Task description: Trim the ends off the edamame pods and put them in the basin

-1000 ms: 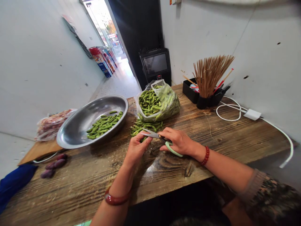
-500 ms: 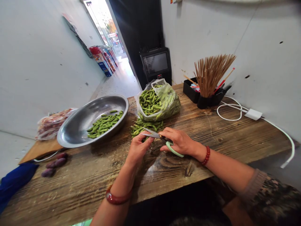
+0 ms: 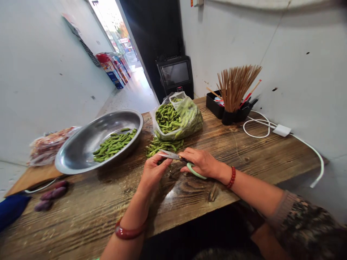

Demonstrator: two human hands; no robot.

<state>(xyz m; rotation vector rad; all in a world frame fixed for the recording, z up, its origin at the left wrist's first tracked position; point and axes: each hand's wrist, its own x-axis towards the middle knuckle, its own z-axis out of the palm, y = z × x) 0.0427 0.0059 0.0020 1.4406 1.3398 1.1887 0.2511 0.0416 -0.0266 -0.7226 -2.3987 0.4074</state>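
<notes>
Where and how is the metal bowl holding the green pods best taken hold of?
Probably take the bowl by its near rim, coming from the near side: the rim flares outward there, while the plastic bag stands by its right edge and a wrapped bundle by its left. The pods sit toward the right, so that side may weigh more.

Place: small shop or eatery, apparently | beyond fingers (image 3: 155, 159), rightward: bundled thin brown wooden sticks (image 3: 235, 88) | far beyond, leftward: bright street-facing doorway (image 3: 132, 59), red-and-blue printed cartons (image 3: 114, 70)
</notes>
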